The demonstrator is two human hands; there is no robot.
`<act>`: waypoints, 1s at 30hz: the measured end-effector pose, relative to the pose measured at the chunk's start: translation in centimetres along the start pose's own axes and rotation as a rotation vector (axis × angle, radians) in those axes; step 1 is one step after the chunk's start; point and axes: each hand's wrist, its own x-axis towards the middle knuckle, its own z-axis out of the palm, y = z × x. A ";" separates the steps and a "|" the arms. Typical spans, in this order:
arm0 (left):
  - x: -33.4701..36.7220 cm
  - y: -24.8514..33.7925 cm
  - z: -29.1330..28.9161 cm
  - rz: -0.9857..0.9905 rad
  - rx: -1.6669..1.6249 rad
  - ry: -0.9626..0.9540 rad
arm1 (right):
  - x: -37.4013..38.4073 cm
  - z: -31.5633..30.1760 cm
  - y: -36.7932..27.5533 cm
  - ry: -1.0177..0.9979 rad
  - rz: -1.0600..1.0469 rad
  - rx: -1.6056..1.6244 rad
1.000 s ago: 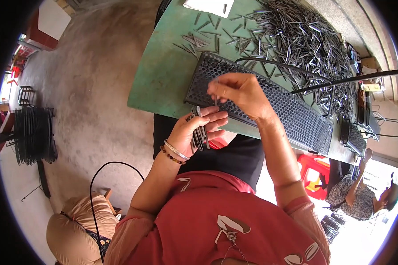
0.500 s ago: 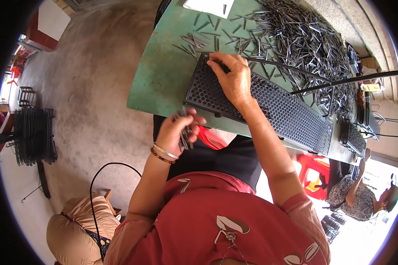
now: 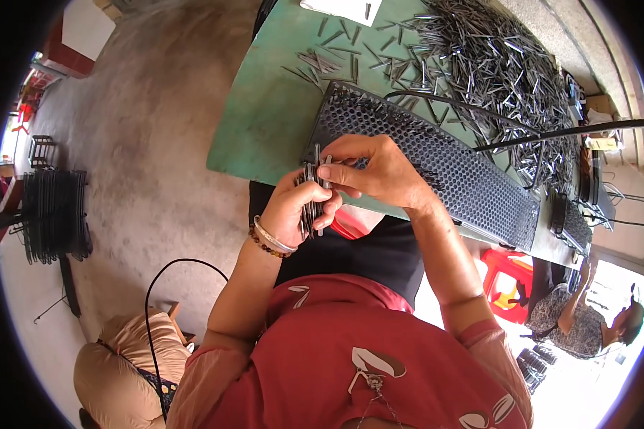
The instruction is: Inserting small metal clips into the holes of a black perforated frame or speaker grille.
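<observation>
A bundle of thin dark metal pins (image 3: 310, 207) is gripped in my left hand (image 3: 288, 209), in front of the table's near edge. My right hand (image 3: 376, 171) has come up against the bundle, its thumb and fingers pinching at the upper ends of the pins. Behind and partly under the right hand lies a long black perforated tray (image 3: 472, 182), full of rows of round holes. Small dark pieces stand in some holes along its far side. The tray rests slantwise along the near side of the green table (image 3: 254, 132).
A large heap of similar pins (image 3: 508, 79) covers the far right of the table, with loose ones scattered leftward. Black cables (image 3: 572, 131) cross above the tray. A white sheet (image 3: 347, 8) lies at the back. Another person (image 3: 572, 318) sits at right beside a red stool (image 3: 508, 286).
My right hand has left the tray's far left end and moved back toward me, meeting the left hand at the bundle of pins. The left hand has turned slightly.
</observation>
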 end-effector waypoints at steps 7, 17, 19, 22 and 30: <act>0.5 -1.8 -0.2 -0.040 0.024 0.102 | 0.1 -1.6 2.4 0.311 0.014 0.240; 0.2 -3.5 0.4 -0.138 0.146 0.103 | 4.3 -2.4 5.4 0.897 -0.417 -0.647; 0.2 -3.4 0.3 -0.147 0.147 0.108 | 4.4 -2.4 5.7 0.892 -0.419 -0.679; 0.0 -3.2 0.3 -0.155 0.104 0.129 | 4.5 -2.3 6.0 0.882 -0.421 -0.745; 0.3 -3.0 -0.2 -0.094 -0.003 0.103 | 3.7 -2.0 5.8 0.770 -0.527 -0.983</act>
